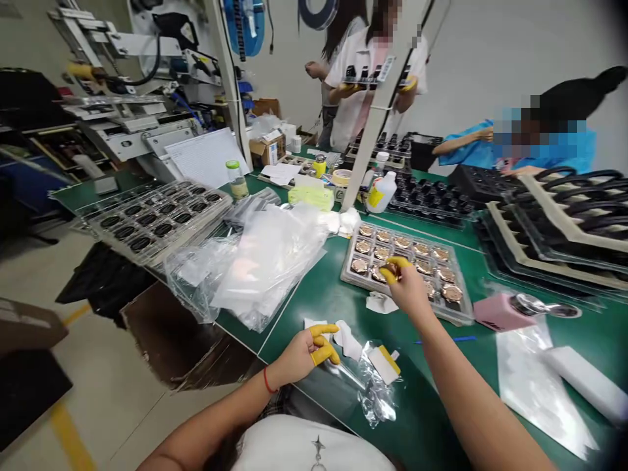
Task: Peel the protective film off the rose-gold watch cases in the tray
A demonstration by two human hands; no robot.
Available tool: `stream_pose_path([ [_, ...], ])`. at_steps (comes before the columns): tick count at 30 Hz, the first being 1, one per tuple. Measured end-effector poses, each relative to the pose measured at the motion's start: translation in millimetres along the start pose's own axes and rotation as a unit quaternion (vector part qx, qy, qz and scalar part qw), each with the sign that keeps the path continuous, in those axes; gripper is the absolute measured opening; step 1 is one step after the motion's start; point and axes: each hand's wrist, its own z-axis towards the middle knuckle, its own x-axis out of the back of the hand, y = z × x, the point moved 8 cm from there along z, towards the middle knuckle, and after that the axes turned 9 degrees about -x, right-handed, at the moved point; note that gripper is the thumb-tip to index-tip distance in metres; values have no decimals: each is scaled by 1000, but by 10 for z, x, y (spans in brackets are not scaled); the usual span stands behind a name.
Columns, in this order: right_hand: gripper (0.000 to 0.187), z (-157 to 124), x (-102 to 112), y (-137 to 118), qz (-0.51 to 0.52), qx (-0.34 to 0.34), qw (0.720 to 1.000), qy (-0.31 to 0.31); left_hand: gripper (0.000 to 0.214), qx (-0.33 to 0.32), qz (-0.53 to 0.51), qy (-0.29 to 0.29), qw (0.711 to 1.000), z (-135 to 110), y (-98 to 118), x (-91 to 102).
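My right hand [408, 288], with yellow finger cots on its fingertips, reaches over a clear plastic tray [349, 277]. Its thumb and finger pinch a round rose-gold piece [391, 267] that looks like a watch case, at the tray's near row. Similar round pieces [451, 292] fill the other pockets in rows. My left hand [301, 353], also in yellow finger cots, hovers near the table's front edge with its fingers apart and nothing visible in them. Beside it lie a crumpled white wipe [349, 341] and a yellow-and-white pad [385, 365] on crinkled clear film [377, 399].
Plastic bags [275, 255] and a tray of dark round parts [164, 219] lie left. A pink pump bottle [505, 311], a blue stick [464, 339] and stacked trays [554, 242] are right. A white post [366, 157] rises behind a white bottle [382, 193]. Co-workers are across the table.
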Motion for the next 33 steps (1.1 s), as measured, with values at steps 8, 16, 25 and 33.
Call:
stream_pose_path([
  [8, 62, -1512, -808, -533, 215, 0, 883, -416, 71, -8, -34, -98, 995, -250, 117, -204],
  [16, 24, -1303, -630, -362, 41, 59, 981, -182, 54, 90, -42, -47, 994, -419, -44, -60],
  [25, 15, -1583, -719, -614, -37, 215, 959, -180, 55, 77, 20, -1, 997, -354, -93, 69],
  [33, 14, -1844, -798, -901, -35, 303, 940, -152, 49, 42, 56, -29, 997, -310, -47, 33],
])
